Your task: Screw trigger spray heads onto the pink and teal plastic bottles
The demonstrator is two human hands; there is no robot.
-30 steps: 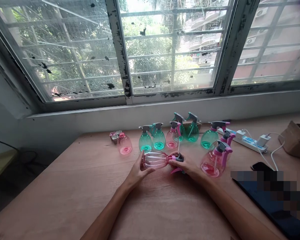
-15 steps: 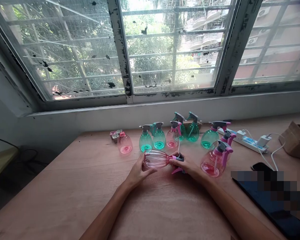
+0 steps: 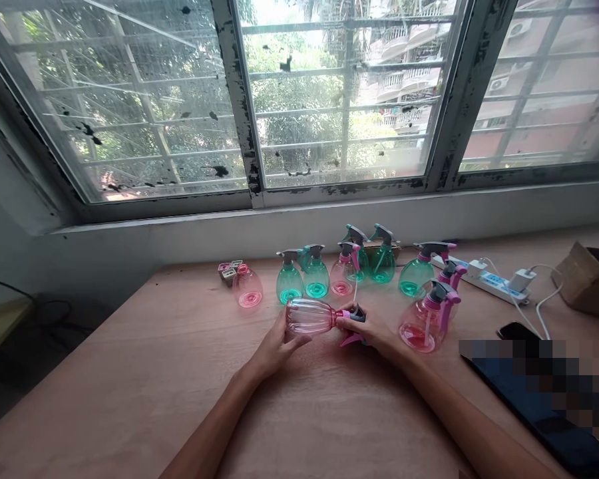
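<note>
A clear pink bottle lies on its side in the air above the table, its neck to the right. Wrapped round its base end is my left hand, with the thumb along the lower side. My right hand grips a grey and pink trigger spray head at the bottle's neck; whether it is screwed on I cannot tell. Its pink trigger points down toward me. A thin pale tube rises beside the right fingers. Just behind stand green spray bottles and a pink spray bottle.
An open pink bottle stands at left by small dark boxes. To the right are pink spray bottles, a green one, a power strip, a cardboard box, a phone and a dark tablet.
The view has shifted very slightly. Both hands keep the same hold on the bottle and the spray head.
</note>
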